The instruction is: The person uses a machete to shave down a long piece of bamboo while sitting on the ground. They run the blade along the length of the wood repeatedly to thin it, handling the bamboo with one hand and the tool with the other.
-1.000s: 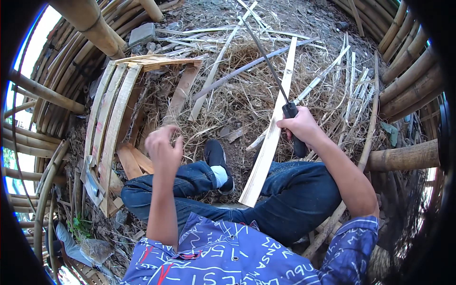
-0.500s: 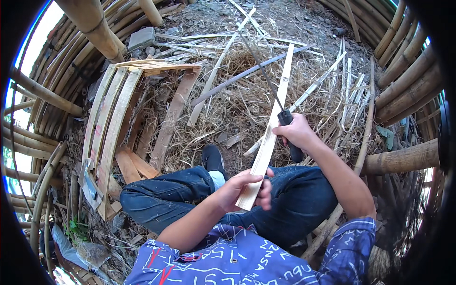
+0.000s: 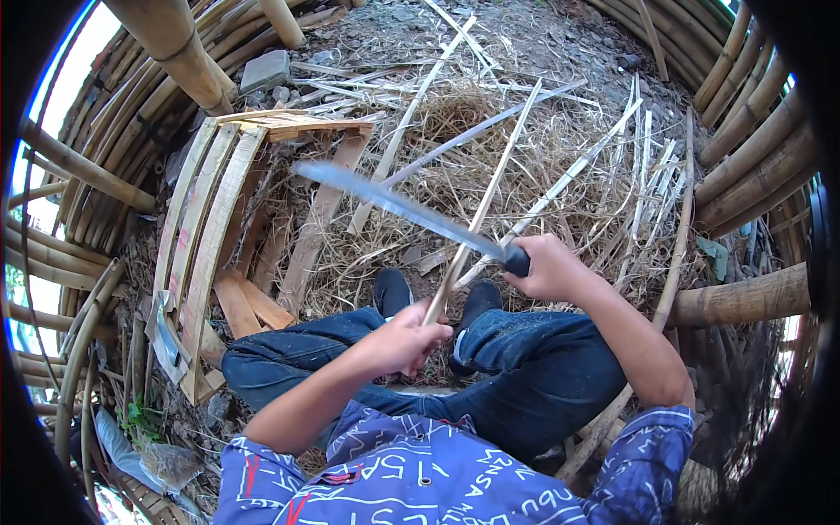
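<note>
My left hand (image 3: 409,337) is closed round the near end of a long, pale bamboo strip (image 3: 488,199), which shows its narrow edge and slants up and away to the right. In my right hand (image 3: 551,269) is the black handle of a long knife (image 3: 398,206). Its broad grey blade points to the far left, crossing the strip a little beyond my left hand. Whether the blade touches the strip I cannot tell. The far end of the strip reaches over the straw and shavings (image 3: 464,118) on the ground.
A slatted wooden crate (image 3: 214,236) stands at the left with loose boards beside it. Split bamboo strips (image 3: 577,162) lie scattered ahead and to the right. Bamboo poles (image 3: 744,294) wall both sides. A grey block (image 3: 264,70) lies at the far left.
The knife has swung from pointing away to pointing left across the strip. The strip has turned from its flat face onto its edge. My left hand has shifted slightly left and away from me.
</note>
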`<action>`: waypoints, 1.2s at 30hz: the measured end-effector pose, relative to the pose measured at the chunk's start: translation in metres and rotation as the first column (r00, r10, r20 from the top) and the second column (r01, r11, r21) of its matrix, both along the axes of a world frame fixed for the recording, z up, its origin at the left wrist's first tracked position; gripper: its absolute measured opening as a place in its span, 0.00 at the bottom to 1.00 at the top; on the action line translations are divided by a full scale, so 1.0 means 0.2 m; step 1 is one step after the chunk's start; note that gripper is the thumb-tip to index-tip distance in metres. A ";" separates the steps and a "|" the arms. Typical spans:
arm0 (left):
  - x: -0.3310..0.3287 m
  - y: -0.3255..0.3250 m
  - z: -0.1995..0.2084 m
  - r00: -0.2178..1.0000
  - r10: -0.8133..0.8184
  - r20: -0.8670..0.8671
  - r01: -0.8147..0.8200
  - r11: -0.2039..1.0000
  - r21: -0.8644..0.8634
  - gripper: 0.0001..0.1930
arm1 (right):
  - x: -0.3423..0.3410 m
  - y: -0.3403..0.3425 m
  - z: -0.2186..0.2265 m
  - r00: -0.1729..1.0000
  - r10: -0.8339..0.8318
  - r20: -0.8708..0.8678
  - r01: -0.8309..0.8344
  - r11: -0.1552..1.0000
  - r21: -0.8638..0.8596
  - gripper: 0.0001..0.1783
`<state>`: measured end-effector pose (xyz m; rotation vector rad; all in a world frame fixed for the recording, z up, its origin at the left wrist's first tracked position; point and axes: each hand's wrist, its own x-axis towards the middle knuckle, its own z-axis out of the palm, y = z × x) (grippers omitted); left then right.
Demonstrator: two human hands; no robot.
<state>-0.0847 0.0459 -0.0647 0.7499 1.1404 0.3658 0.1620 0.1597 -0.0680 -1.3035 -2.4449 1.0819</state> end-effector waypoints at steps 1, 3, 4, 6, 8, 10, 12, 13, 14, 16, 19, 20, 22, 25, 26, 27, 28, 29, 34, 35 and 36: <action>-0.03 0.01 -0.02 0.995 0.056 0.082 -0.054 0.998 -0.035 0.10 | -0.02 -0.01 0.02 0.997 0.050 0.064 -0.051 0.999 0.014 0.13; -0.09 -0.01 0.01 0.985 0.089 0.145 -0.079 0.994 -0.069 0.10 | -0.05 -0.02 0.01 0.986 0.120 0.113 -0.123 0.992 0.028 0.12; -0.10 -0.02 0.03 0.969 0.118 0.216 -0.097 0.990 -0.107 0.11 | -0.06 -0.03 0.01 0.968 0.182 0.173 -0.191 0.981 0.036 0.12; -0.11 -0.06 0.07 0.948 0.148 0.282 -0.104 0.981 -0.165 0.13 | -0.08 -0.02 0.00 0.967 0.195 0.163 -0.202 0.979 0.025 0.12; -0.13 -0.09 0.10 0.910 0.216 0.354 -0.156 0.969 -0.189 0.13 | -0.10 0.00 0.01 0.972 0.188 0.144 -0.175 0.980 -0.098 0.12; -0.14 -0.12 0.13 0.909 0.183 0.375 -0.126 0.977 -0.171 0.14 | -0.05 0.03 -0.06 0.987 0.107 0.116 -0.103 0.994 -0.039 0.12; -0.13 -0.13 0.20 0.953 0.156 0.259 -0.112 0.978 -0.175 0.15 | 0.02 0.05 -0.10 0.996 0.008 0.093 -0.010 1.000 0.020 0.12; -0.14 -0.14 0.21 0.953 0.143 0.266 -0.103 0.982 -0.156 0.16 | 0.02 0.07 -0.09 0.997 -0.035 0.065 0.038 0.998 -0.041 0.12; -0.14 -0.14 0.22 0.955 0.138 0.263 -0.102 0.984 -0.146 0.16 | 0.02 0.08 -0.07 0.996 -0.081 0.041 0.085 0.991 -0.103 0.11; -0.14 -0.13 0.23 0.947 0.142 0.289 -0.101 0.983 -0.151 0.16 | -0.03 0.01 0.01 0.989 -0.127 0.070 0.140 0.966 -0.217 0.11; -0.13 -0.12 0.24 0.936 0.123 0.330 -0.083 0.988 -0.132 0.16 | -0.08 -0.07 0.09 0.997 0.064 0.036 -0.061 0.993 -0.098 0.11; -0.12 -0.12 0.24 0.929 0.120 0.349 -0.079 0.988 -0.131 0.16 | -0.09 -0.07 0.11 0.997 0.066 0.033 -0.063 0.993 -0.095 0.11; -0.08 -0.15 0.22 0.962 0.077 0.264 -0.055 0.994 -0.090 0.15 | -0.09 -0.09 0.13 0.942 0.153 0.297 -0.152 0.988 -0.029 0.11; -0.09 -0.17 0.20 0.975 0.046 0.216 -0.033 0.998 -0.060 0.15 | -0.03 -0.01 0.07 0.940 0.040 0.338 -0.027 0.999 -0.044 0.11; -0.09 -0.17 0.19 0.964 0.065 0.256 -0.049 0.996 -0.069 0.15 | 0.01 0.01 0.04 0.936 -0.052 0.347 0.073 0.996 -0.049 0.11; -0.10 -0.18 0.18 0.960 0.057 0.274 -0.041 0.997 -0.066 0.16 | 0.05 0.02 0.01 0.955 -0.113 0.274 0.138 0.988 -0.073 0.11; -0.09 -0.19 0.18 0.959 0.059 0.278 -0.042 0.997 -0.066 0.16 | 0.06 0.00 0.01 0.954 -0.112 0.278 0.137 0.988 -0.072 0.11; -0.09 -0.19 0.19 0.964 0.059 0.260 -0.042 0.997 -0.072 0.16 | 0.07 -0.04 -0.01 0.968 -0.115 0.223 0.137 0.987 -0.086 0.12; -0.11 -0.24 0.19 0.961 0.096 0.259 -0.073 0.993 -0.095 0.16 | -0.05 -0.12 0.09 0.960 0.057 0.275 -0.021 0.991 -0.133 0.13; -0.11 -0.24 0.20 0.962 0.101 0.253 -0.078 0.992 -0.099 0.16 | -0.04 -0.12 0.09 0.962 0.029 0.272 0.006 0.992 -0.129 0.12; -0.11 -0.25 0.21 0.958 0.102 0.267 -0.083 0.993 -0.084 0.16 | -0.01 -0.08 0.06 0.959 0.004 0.282 0.029 0.993 -0.112 0.11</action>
